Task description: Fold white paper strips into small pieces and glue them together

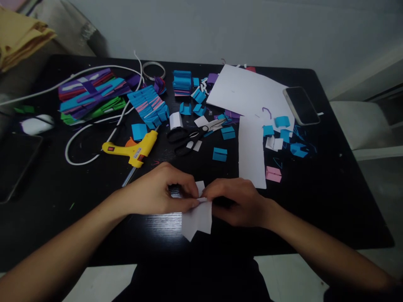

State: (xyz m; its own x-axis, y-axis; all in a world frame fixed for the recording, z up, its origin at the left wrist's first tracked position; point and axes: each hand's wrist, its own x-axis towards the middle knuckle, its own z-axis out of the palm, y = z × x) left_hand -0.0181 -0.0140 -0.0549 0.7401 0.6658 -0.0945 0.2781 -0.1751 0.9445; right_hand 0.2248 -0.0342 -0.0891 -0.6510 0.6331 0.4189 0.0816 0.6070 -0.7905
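Observation:
Near the front of the black table, both hands pinch one piece of folded white paper (197, 220). My left hand (168, 188) grips its upper edge from the left, thumb below and fingers above. From the right, my right hand (239, 201) holds the same edge, its fingers partly hidden under the palm. The paper's creased lower part hangs toward me, and a small corner shows above the fingers. Just beyond the hands lie black-handled scissors (189, 136) and a small folded blue paper (219, 154). A white paper strip (252, 153) lies beyond my right hand.
A yellow glue gun (134, 149) lies left of the scissors, near a white cable (67, 147). Bundled coloured paper strips (94, 94) are at the back left. A large white sheet (245, 90) and a phone (301, 105) lie at the back right, near a folded pink paper (273, 174).

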